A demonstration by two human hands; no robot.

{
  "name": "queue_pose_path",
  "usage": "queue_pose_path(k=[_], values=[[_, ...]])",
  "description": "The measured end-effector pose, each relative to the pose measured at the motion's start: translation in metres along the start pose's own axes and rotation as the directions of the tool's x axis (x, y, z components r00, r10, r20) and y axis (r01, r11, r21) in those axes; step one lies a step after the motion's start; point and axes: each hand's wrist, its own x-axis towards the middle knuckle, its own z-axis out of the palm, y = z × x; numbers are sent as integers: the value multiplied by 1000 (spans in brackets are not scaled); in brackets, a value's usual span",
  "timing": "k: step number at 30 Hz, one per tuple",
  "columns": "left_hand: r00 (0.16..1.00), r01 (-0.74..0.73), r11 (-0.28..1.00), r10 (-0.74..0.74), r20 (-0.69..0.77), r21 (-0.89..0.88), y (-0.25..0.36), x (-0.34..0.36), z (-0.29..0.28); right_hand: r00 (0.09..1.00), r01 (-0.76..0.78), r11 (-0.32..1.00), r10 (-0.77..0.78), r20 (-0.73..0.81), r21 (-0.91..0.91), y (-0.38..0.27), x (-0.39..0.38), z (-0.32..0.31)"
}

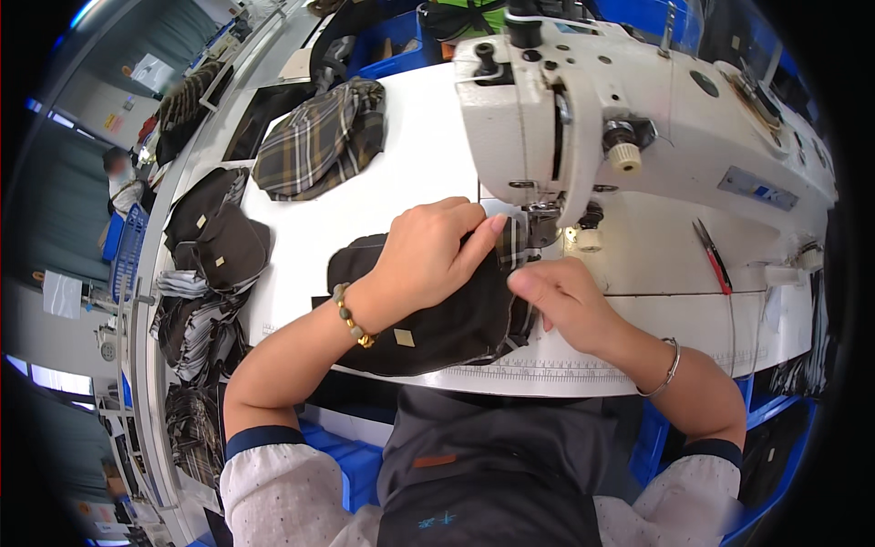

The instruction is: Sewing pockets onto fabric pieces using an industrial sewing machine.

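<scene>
A dark brown fabric cap piece with a small pale label lies on the white sewing table, a strip of plaid showing along its right edge. My left hand rests over its upper part, thumb and fingers pinched on the edge close to the presser foot. On the right side my right hand has its fingers curled in at the same edge, thumb against the cloth. The fingertips are partly hidden. Above both hands stands the head of a white sewing machine.
Red-and-black thread snips lie right of the needle area. A plaid cap sits at the back left, dark cap pieces and plaid bundles along the left. A ruler strip runs along the front edge. Blue bins stand behind.
</scene>
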Motion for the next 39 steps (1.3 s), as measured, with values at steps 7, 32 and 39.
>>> queue_pose_path(k=[7, 32, 39], values=[[971, 195, 896, -121, 204, -400, -9, 5, -8, 991, 130, 939, -135, 8, -318, 10, -3, 2], [874, 378, 681, -39, 485, -627, -15, -30, -31, 930, 309, 944, -273, 247, -119, -4, 1, -19], [828, 490, 669, -156, 538, -560, -17, 2, -25, 933, 330, 902, -357, -50, -278, -1, 1, -18]])
